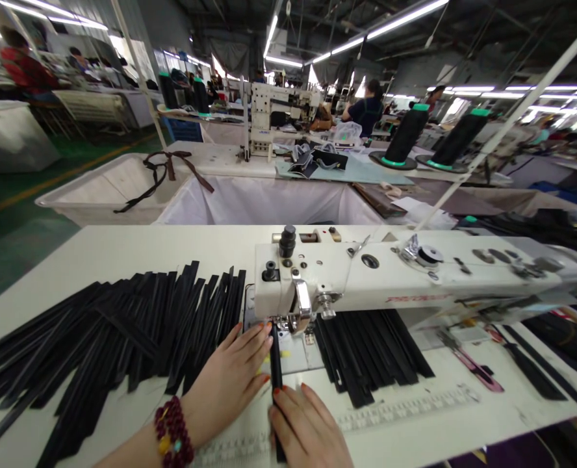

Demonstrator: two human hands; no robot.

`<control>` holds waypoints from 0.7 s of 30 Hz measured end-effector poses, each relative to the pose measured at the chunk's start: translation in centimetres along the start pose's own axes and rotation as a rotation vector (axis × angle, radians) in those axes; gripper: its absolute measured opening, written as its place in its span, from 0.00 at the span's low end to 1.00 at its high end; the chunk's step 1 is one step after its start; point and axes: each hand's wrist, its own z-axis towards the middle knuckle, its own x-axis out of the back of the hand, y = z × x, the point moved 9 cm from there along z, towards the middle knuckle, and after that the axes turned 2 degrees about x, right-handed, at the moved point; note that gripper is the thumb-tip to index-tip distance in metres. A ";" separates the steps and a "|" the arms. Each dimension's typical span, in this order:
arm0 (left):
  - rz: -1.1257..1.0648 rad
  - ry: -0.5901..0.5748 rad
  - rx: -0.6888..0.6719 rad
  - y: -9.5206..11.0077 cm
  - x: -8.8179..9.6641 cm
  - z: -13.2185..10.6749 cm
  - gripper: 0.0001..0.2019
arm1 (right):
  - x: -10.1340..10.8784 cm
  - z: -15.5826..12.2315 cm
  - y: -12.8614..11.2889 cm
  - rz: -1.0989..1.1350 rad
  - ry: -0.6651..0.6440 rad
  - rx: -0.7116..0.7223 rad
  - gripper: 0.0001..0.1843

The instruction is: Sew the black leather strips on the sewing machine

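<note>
A narrow black fabric strip [276,364] runs lengthwise from under the needle area of a white sewing machine [337,270] toward me. My left hand [237,370] lies flat with its fingers stretched out, fingertips against the strip's left edge close to the presser foot [281,323]. Nearer to me, my right hand [310,426] grips the strip, its fingertips on top and its thumb hidden. To the left spreads a loose pile of black strips [123,331]. Another stack of black strips [366,357] lies right of the needle, partly beneath the machine arm.
Pink-handled thread snips [474,364] and a few black pieces [535,370] lie at the right. A ruler scale [405,406] crosses the tabletop's front. Beyond the table stand a white bin [108,182], another sewing machine [264,117] and black thread cones [408,133]. Several people work farther back.
</note>
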 end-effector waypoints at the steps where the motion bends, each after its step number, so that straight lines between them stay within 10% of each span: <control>1: 0.005 0.003 -0.004 0.0 0.0 0.0 0.21 | 0.0 0.0 0.1 0.001 -0.004 -0.002 0.15; 21: 0.021 0.046 -0.047 0.9 0.5 -0.7 0.20 | 0.0 -3.3 -2.0 -0.044 -0.089 -0.042 0.12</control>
